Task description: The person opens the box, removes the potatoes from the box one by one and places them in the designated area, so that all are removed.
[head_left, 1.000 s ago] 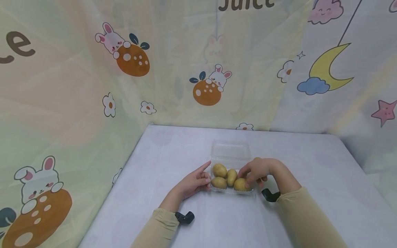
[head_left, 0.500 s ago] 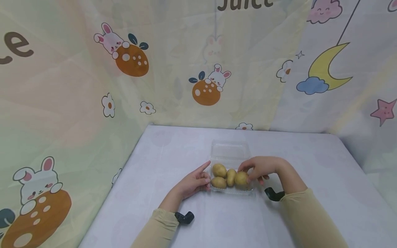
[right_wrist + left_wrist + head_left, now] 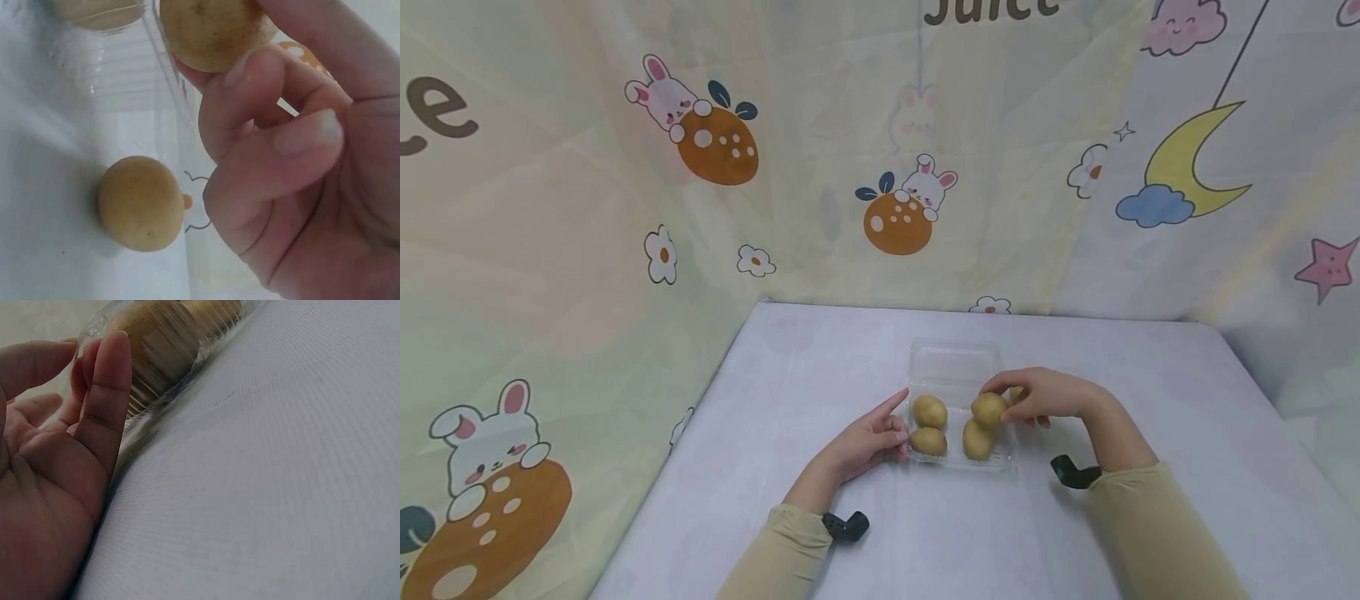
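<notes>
A clear plastic clamshell box point(image 3: 955, 463) lies with its lid point(image 3: 955, 364) folded back. Two potatoes point(image 3: 930, 412) sit in its left half, and one longer potato point(image 3: 978, 439) leans at the front right. My right hand point(image 3: 1051, 393) pinches a potato point(image 3: 989, 409) between thumb and fingers, over the box's right side; in the right wrist view that held potato point(image 3: 215, 31) is cut off at the top. My left hand point(image 3: 867, 442) touches the box's left edge, index finger straight. The left wrist view has its fingertips point(image 3: 114, 356) against the ribbed wall.
Beyond the right hand another potato point(image 3: 140, 203) lies on the white tabletop outside the box, mostly hidden in the head view. The white table point(image 3: 820, 350) ends at printed cloth walls point(image 3: 820, 167) at the back and sides.
My right hand has lifted the potato from the front right of the box, moving back and right. The longer potato has shifted right, into the vacated spot. The left hand stays still.
</notes>
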`<state>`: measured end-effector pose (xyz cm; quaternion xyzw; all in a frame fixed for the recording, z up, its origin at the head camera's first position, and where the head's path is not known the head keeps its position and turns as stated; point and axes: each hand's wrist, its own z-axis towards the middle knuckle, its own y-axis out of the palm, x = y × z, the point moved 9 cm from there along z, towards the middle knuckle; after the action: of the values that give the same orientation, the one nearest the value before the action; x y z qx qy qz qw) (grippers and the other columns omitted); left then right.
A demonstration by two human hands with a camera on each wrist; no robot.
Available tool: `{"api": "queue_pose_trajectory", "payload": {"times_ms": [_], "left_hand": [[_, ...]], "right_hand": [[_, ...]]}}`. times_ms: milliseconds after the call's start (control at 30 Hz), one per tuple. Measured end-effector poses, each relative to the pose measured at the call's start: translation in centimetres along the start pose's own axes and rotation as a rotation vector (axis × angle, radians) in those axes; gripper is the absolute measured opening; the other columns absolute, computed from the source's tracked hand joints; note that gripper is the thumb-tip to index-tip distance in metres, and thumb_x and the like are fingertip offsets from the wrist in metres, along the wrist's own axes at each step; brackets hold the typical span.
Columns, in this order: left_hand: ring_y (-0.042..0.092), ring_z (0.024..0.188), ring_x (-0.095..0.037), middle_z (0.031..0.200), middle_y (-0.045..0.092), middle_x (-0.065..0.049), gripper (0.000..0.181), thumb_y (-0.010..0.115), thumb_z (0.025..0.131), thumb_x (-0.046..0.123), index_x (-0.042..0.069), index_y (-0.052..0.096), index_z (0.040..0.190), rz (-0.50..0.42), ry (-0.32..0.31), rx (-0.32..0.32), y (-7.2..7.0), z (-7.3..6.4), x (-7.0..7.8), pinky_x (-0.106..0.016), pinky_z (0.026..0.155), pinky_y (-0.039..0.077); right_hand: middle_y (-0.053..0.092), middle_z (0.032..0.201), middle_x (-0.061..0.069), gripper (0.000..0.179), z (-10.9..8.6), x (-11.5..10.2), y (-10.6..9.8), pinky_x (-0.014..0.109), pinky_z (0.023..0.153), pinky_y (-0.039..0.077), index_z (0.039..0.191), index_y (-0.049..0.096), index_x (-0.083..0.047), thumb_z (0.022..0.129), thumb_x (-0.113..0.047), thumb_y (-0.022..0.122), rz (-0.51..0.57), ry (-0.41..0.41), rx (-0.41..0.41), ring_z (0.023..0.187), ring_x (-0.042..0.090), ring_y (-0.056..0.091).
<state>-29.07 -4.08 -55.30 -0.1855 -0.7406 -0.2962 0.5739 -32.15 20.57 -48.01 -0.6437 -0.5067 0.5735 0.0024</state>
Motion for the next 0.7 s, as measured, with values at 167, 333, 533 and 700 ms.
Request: {"api": "queue_pose_trajectory", "payload": {"times_ms": [167,333,533,700], "left_hand": [[0.064,0.080,-0.013,0.095,0.058,0.000,0.078,0.063,0.095,0.010,0.035,0.022,0.157,-0.001,0.001,-0.001,0.0,0.0,0.1,-0.031,0.081,0.056],[0.063,0.080,-0.013,0.095,0.058,0.000,0.078,0.064,0.095,0.011,0.037,0.024,0.156,0.004,0.001,0.007,0.0,0.0,0.1,-0.031,0.081,0.056],[0.063,0.080,-0.013,0.095,0.058,0.000,0.079,0.064,0.095,0.012,0.035,0.022,0.157,0.009,0.001,0.002,0.0,0.0,0.0,-0.031,0.081,0.056],[0.063,0.080,-0.013,0.095,0.058,0.001,0.079,0.065,0.095,0.013,0.034,0.021,0.157,0.007,0.002,-0.003,0.0,0.0,0.0,-0.031,0.081,0.056]], "right_hand": [[0.063,0.108,0.009,0.044,-0.1,0.5,-0.3,0.044,0.052,0.052,0.126,0.060,-0.039,0.086,-0.034,0.077,0.019,-0.005,0.041,0.059,0.017,0.055],[0.061,0.113,0.004,0.044,-0.3,0.5,-0.7,0.043,0.054,0.053,0.127,0.060,-0.039,0.086,-0.037,0.076,0.020,-0.003,0.092,0.062,0.019,0.056],[0.060,0.115,0.003,0.046,-0.7,0.9,-1.3,0.042,0.055,0.053,0.128,0.060,-0.038,0.085,-0.041,0.076,0.028,0.001,0.150,0.065,0.023,0.058],[0.062,0.116,0.004,0.050,-1.2,1.5,-2.0,0.040,0.057,0.051,0.129,0.060,-0.034,0.083,-0.044,0.077,0.040,0.006,0.216,0.068,0.028,0.060]]}}
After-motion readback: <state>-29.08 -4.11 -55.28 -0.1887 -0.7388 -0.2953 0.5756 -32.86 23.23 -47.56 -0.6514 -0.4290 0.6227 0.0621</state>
